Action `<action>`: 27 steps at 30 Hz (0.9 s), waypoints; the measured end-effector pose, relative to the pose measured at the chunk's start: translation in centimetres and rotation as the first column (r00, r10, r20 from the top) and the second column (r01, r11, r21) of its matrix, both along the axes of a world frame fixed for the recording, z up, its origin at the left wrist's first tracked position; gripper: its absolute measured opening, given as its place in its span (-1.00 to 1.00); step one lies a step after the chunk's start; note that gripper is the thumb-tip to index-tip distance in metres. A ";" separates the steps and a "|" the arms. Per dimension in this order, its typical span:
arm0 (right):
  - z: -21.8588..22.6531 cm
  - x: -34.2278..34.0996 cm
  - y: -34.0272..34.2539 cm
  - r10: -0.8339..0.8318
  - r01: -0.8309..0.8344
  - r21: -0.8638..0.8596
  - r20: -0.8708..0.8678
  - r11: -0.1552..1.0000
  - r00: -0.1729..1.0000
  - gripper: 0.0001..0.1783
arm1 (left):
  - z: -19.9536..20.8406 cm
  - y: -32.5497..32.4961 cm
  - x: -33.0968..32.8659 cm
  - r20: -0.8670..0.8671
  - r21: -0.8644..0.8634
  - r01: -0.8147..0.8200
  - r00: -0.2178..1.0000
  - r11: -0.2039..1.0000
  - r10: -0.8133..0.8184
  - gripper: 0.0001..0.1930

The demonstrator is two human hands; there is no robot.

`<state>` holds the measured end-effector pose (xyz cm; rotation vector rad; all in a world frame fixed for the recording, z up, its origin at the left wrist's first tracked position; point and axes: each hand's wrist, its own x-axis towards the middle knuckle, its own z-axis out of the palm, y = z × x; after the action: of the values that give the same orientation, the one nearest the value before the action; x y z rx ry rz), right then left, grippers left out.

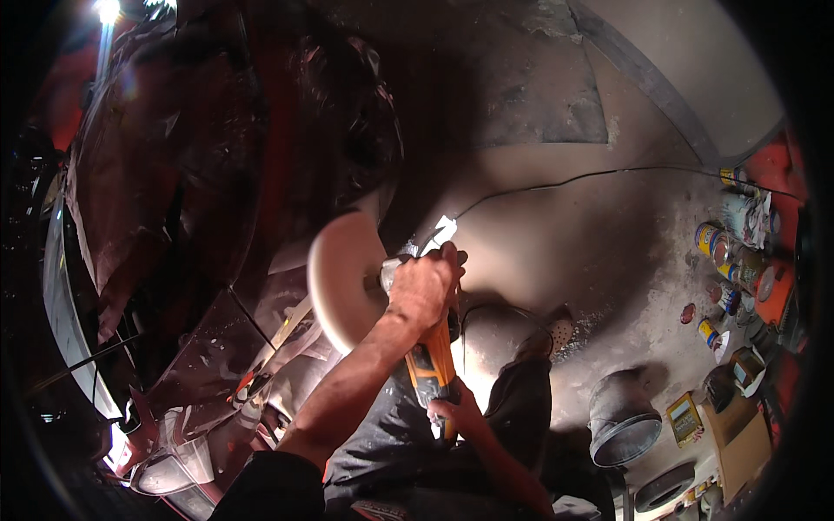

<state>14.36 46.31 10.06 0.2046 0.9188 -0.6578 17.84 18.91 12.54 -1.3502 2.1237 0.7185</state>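
Observation:
A yellow and black power polisher (430,369) is held in front of my body, its handle end toward me. My left hand (421,286) is closed over its head, beside the large pale round pad (334,282). Farther back on the body, my right hand (458,412) wraps round the rear handle; part of its grip is hidden. The pad's edge looks smeared, and it faces left toward a dark, glossy surface draped with sheeting (165,174). Just beyond my left hand is a bright white object (443,230) whose kind I cannot make out.
A thin black cable (591,176) crosses to the right. Several paint cans (711,239) and a dark bucket (624,421) stand on the right, near a cardboard piece (743,447). A bright lamp (107,10) shines at top left. My shoe (563,330) rests on the floor.

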 end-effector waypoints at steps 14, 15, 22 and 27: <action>-1.1 -4.7 -5.1 -0.028 -0.003 0.193 0.158 0.981 0.987 -0.55 | -13.5 -3.3 -3.0 0.030 0.106 -0.101 0.995 0.989 0.098 -0.79; -1.9 -5.2 -5.5 -0.013 -0.024 0.218 0.164 0.976 0.986 -0.58 | -14.4 -3.3 -2.8 0.028 0.112 -0.116 0.993 0.987 0.114 -0.77; -7.3 -9.8 -9.1 0.013 -0.136 0.382 0.307 0.914 0.952 -0.67 | -22.7 -3.3 -1.7 0.221 0.014 0.012 0.975 1.000 -0.014 -0.74; -12.3 -15.0 -14.0 0.130 -0.249 0.348 0.331 0.904 0.935 -0.61 | -24.4 -9.1 -5.6 0.314 0.158 -0.194 0.940 0.968 0.137 -0.56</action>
<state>-0.61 32.28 -2.20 0.5455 0.7525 -0.2441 12.28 9.78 -11.82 -1.4452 1.6765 0.7081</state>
